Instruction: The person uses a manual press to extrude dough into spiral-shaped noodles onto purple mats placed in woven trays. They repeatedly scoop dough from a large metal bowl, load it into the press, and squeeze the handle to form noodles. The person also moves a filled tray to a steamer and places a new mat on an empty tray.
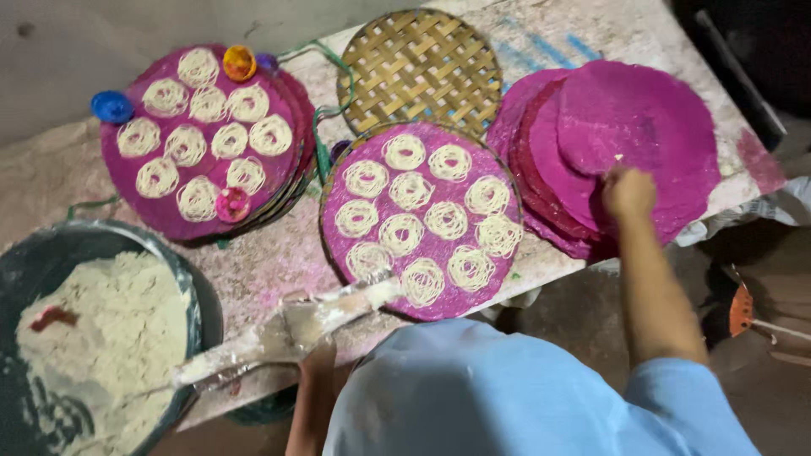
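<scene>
My right hand is stretched out to a stack of round pink mats at the right, fingers closed on the edge of the top mat. Only part of my left hand shows; it grips a long press caked in pale dough, whose tip rests at the near rim of a round pink tray. Several coils of thin noodle lie on that tray. My light blue shirt fills the bottom of the view.
A stack of pink trays at the left carries more coils plus blue, orange and pink caps. A bare woven bamboo tray lies behind. A dark bowl of pale dough sits near left.
</scene>
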Demonstrator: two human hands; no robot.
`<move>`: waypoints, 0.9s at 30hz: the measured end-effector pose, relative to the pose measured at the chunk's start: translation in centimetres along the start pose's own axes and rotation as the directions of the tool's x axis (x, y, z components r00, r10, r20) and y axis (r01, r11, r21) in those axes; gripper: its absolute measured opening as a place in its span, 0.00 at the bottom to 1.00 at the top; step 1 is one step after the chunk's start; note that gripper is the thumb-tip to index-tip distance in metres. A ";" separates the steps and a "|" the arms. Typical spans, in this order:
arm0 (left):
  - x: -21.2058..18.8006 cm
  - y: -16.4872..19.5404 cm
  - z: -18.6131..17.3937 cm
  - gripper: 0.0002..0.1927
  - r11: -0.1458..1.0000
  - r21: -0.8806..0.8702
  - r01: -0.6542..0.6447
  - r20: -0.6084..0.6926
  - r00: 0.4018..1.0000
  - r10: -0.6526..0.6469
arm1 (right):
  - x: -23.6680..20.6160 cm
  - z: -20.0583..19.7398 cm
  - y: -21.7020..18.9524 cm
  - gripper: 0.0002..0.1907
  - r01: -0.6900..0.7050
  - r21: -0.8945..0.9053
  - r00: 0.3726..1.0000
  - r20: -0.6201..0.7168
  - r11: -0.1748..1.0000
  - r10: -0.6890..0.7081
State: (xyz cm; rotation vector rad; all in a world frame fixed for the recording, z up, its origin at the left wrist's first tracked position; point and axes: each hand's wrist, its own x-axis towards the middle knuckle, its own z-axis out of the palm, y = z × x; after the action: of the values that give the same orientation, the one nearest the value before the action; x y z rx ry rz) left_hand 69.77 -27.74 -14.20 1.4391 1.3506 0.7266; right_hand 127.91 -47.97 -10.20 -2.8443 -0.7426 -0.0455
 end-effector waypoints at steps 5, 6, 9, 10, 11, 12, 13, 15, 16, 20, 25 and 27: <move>1.6 1.4 -1.0 0.30 0.999 -0.038 -0.028 -0.009 1.000 0.027 | -1.6 -7.2 -9.0 0.04 0.489 0.305 0.820 -0.481 0.817 -0.311; 1.9 1.8 -1.1 0.30 0.999 -0.041 -0.036 -0.008 0.999 0.036 | -3.1 -8.4 -11.5 0.05 0.540 0.342 0.812 -0.452 0.769 -0.369; 2.5 2.7 -1.9 0.29 0.997 -0.056 -0.044 -0.008 0.999 0.043 | -9.0 -9.8 -19.6 0.06 0.658 0.340 0.752 -0.342 0.672 -0.564; 2.5 3.0 -2.3 0.29 0.997 -0.065 -0.052 -0.007 0.999 0.051 | -10.9 -9.8 -21.9 0.05 0.695 0.335 0.719 -0.311 0.636 -0.622; 2.5 3.0 -2.7 0.28 0.996 -0.071 -0.050 -0.013 0.999 0.049 | -12.6 -9.7 -23.9 0.06 0.731 0.330 0.680 -0.282 0.597 -0.677; 2.4 3.1 -3.2 0.28 0.996 -0.076 -0.044 -0.016 0.999 0.042 | -14.2 -9.5 -25.6 0.07 0.799 0.345 0.594 -0.331 0.492 -0.733; 2.3 3.0 -3.7 0.28 0.996 -0.084 -0.040 -0.020 0.999 0.038 | -15.7 -9.3 -26.9 0.09 0.854 0.355 0.504 -0.380 0.381 -0.776; 2.1 2.6 -4.7 0.28 0.995 -0.093 -0.023 -0.025 0.999 0.021 | -17.7 -8.5 -29.1 0.10 0.874 0.352 0.450 -0.326 0.335 -0.831; 2.0 2.4 -5.2 0.27 0.995 -0.096 -0.018 -0.024 1.000 0.016 | -18.4 -8.0 -30.1 0.10 0.847 0.363 0.492 -0.262 0.387 -0.830; 2.3 1.4 -7.3 0.26 0.994 -0.112 0.004 -0.024 1.000 -0.007 | -20.1 -5.5 -33.6 0.09 0.774 0.358 0.592 -0.111 0.523 -0.799; 3.7 1.2 -10.4 0.25 0.991 -0.129 0.028 0.002 1.000 -0.028 | -22.8 -5.4 -38.3 0.15 0.754 0.455 0.552 -0.049 0.473 -0.833; 4.3 1.7 -11.8 0.25 0.990 -0.138 0.007 0.022 1.000 -0.004 | -23.8 -7.0 -40.3 0.25 0.769 0.487 0.466 0.015 0.413 -0.885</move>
State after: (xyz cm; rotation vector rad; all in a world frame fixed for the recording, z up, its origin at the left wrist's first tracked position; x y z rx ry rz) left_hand 60.55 -20.37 -9.63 1.3298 1.2624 0.7830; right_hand 87.64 -26.46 2.22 -1.7846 -1.9245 0.3310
